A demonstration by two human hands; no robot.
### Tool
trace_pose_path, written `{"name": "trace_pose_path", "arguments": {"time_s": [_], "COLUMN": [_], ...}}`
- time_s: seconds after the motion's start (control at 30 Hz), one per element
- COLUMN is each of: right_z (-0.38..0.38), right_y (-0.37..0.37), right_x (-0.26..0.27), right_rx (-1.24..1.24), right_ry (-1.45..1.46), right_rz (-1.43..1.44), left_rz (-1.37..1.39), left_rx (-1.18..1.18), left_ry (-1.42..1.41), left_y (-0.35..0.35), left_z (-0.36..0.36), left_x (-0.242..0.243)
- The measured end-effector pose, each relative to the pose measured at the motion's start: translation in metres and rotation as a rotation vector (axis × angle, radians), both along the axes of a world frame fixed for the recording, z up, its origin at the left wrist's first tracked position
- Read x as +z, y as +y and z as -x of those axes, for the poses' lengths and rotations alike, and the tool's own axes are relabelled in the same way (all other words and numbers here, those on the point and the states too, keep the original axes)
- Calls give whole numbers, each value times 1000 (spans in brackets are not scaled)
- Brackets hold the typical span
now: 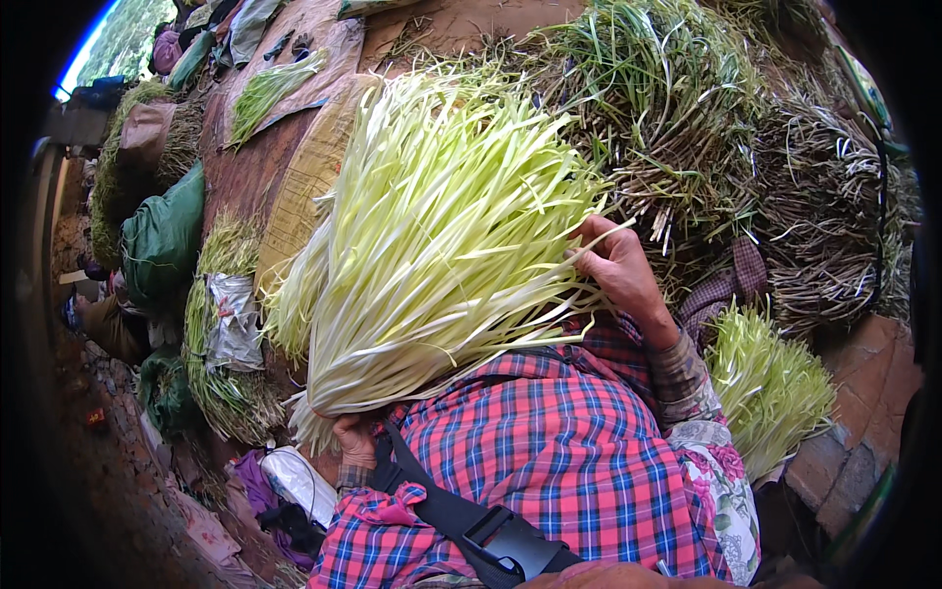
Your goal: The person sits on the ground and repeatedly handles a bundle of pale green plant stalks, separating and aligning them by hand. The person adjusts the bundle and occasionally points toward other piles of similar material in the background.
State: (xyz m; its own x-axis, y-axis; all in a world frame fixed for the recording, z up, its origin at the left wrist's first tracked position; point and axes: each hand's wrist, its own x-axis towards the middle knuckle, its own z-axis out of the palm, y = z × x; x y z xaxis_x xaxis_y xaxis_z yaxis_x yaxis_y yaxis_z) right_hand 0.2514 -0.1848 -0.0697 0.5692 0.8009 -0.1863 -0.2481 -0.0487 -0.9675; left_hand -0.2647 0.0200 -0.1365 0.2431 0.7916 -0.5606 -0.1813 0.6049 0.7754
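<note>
A large fan of pale yellow-green leafy stalks [434, 243], likely blanched chives, spreads over the lap in front of me. My left hand [355, 440] holds the bunch at its gathered white ends, low and left of centre; part of that hand is hidden under the stalks. At the right edge of the fan, my right hand [618, 269] pinches a thin leaf between thumb and fingers. More of the same pale stalks [294, 294] lie just left of the bunch, by a yellow woven sack [298, 206].
Heaps of green and dry stalks [684, 132] rise at the upper right. Another pale bunch [769, 390] stands at my right. To the left are a wrapped bundle [234, 324] and a green sack [163, 234]. A small green bunch [272, 96] lies on a sheet farther off.
</note>
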Motion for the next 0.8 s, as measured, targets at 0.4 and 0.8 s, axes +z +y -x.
{"name": "trace_pose_path", "arguments": {"time_s": [0.4, 0.8], "right_z": [8, -124], "right_y": [5, -86], "right_x": [2, -117], "right_rx": [-30, -429], "right_ry": [-560, -696], "right_rz": [162, 678], "left_rz": [22, 70], "left_rx": [-4, -52], "left_ry": [-18, -54], "left_y": [-2, 8], "left_z": [-1, 29], "left_x": [-2, -16]}}
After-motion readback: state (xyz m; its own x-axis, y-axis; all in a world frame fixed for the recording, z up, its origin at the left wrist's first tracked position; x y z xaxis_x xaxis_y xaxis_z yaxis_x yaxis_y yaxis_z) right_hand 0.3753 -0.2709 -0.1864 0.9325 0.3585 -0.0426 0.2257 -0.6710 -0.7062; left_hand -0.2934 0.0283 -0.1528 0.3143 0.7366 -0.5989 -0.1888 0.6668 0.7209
